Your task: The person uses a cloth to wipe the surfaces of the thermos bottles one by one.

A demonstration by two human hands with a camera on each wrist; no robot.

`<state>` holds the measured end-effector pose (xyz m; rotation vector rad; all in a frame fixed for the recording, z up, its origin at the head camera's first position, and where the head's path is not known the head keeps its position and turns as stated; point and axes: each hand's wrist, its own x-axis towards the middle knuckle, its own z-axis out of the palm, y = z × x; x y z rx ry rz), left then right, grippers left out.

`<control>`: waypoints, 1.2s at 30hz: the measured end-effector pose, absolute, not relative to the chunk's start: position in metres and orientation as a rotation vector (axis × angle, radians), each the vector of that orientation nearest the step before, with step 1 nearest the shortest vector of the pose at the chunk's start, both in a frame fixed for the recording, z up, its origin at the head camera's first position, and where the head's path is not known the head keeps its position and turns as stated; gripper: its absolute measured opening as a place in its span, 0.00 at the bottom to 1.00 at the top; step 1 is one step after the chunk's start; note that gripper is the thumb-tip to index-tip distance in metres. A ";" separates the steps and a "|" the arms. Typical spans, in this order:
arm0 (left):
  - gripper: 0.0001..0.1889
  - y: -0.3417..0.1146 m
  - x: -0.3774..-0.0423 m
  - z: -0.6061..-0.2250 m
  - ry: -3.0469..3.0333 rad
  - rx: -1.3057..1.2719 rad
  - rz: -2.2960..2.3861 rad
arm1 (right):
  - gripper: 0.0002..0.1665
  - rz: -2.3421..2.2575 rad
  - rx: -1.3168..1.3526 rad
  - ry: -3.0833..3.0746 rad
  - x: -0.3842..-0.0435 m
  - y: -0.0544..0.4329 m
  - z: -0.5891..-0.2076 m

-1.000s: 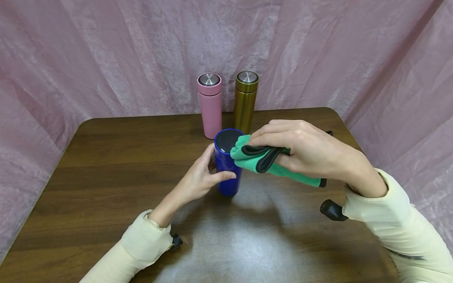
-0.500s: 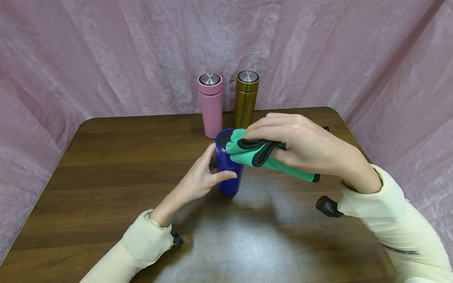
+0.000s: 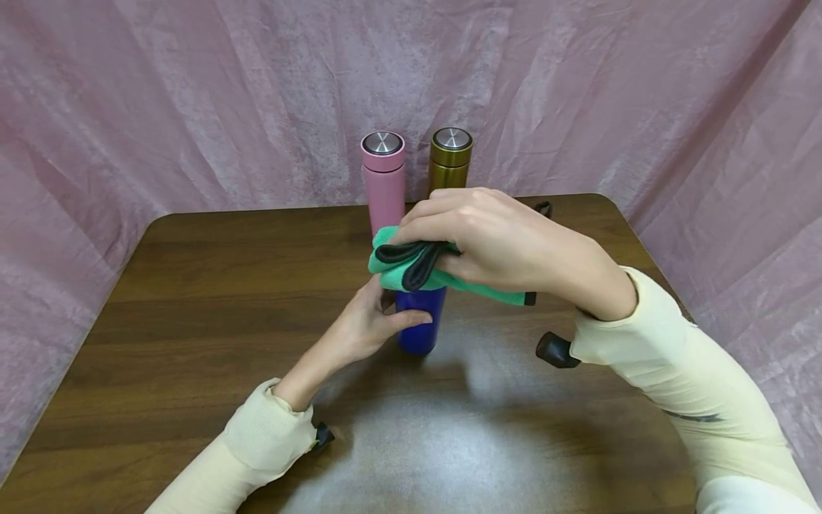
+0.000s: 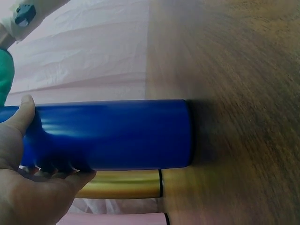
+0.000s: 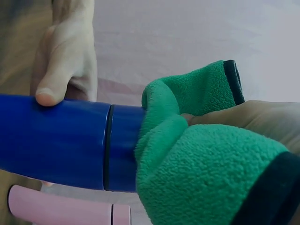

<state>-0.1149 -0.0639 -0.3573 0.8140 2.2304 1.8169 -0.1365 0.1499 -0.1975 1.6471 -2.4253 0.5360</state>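
Observation:
A blue thermos bottle (image 3: 419, 332) stands upright on the wooden table. My left hand (image 3: 359, 321) grips its side, thumb on the near face and fingers round the back. My right hand (image 3: 494, 239) holds a folded green cloth (image 3: 484, 289) with black edging, which lies over the bottle's top and hides the lid. In the right wrist view the cloth (image 5: 201, 164) touches the cap end of the blue bottle (image 5: 56, 140), beyond the dark seam. In the left wrist view the left hand (image 4: 33, 187) wraps the upper part of the bottle (image 4: 122, 136).
Behind stand a pink thermos bottle (image 3: 385, 193) and a gold one (image 3: 448, 175), the gold partly hidden by my right hand. A pink curtain (image 3: 257, 107) hangs behind the table (image 3: 212, 307). A small black loop (image 3: 544, 208) shows past my right wrist.
My right hand has moved left with the green cloth, from the rim's right side to over the lid, covering it. My left hand and the blue bottle stay nearly in place.

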 end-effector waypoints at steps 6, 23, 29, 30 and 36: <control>0.44 -0.063 -0.116 -0.357 2.235 0.763 1.828 | 0.20 0.399 1.565 -2.458 -0.149 0.137 -0.196; 0.42 -0.060 -0.115 -0.358 2.310 0.698 1.827 | 0.18 0.705 1.276 -2.567 -0.176 0.157 -0.217; 0.42 -0.061 -0.114 -0.358 2.335 0.709 1.816 | 0.17 0.970 1.111 -2.528 -0.174 0.174 -0.231; 0.42 -0.061 -0.114 -0.358 2.335 0.711 1.818 | 0.17 1.022 1.069 -2.527 -0.173 0.176 -0.232; 0.42 -0.061 -0.114 -0.359 2.331 0.748 1.837 | 0.19 1.434 0.790 -2.488 -0.167 0.182 -0.245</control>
